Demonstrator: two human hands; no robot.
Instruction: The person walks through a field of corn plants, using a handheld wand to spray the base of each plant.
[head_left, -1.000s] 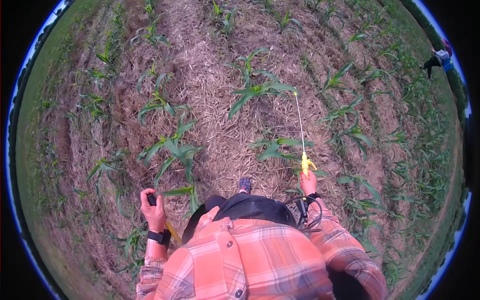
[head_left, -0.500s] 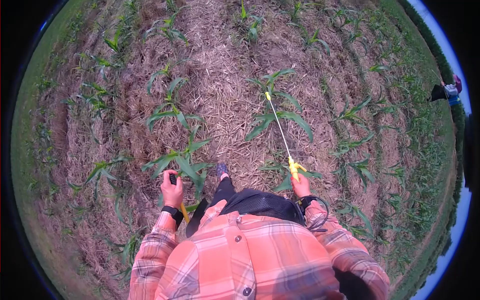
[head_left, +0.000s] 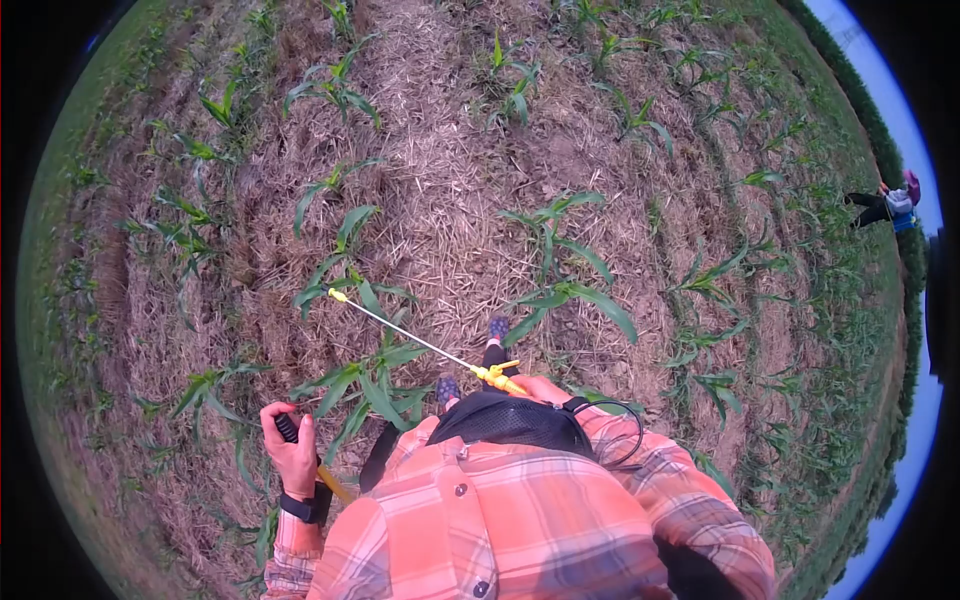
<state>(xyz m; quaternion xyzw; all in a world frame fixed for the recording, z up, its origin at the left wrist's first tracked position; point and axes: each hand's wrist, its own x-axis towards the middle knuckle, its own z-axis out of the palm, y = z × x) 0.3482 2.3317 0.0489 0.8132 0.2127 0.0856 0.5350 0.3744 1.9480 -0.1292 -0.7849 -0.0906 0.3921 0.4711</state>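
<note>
My right hand (head_left: 541, 388) is closed around the yellow handle of a spray wand (head_left: 497, 377), close in front of my waist. The wand's thin pale tube points forward and left, and its yellow nozzle (head_left: 338, 295) hangs over the leaves of a young corn plant (head_left: 350, 270). A dark hose (head_left: 638, 440) loops beside my right wrist. Out to the left, my left hand (head_left: 292, 458) grips the black end of a yellow lever (head_left: 287, 428), which looks like a sprayer's pump handle. The lever's lower end is hidden behind my body.
Rows of young corn plants (head_left: 575, 292) run ahead on both sides of a strip of straw-covered soil (head_left: 440, 190). Another corn plant (head_left: 375, 385) spreads by my left foot (head_left: 447, 390). A person (head_left: 893, 207) stands far off at the right edge.
The wand has swung from the right row over to the left row, with my right hand moving inward. My left hand has moved outward and lower with the lever. Both my feet now show.
</note>
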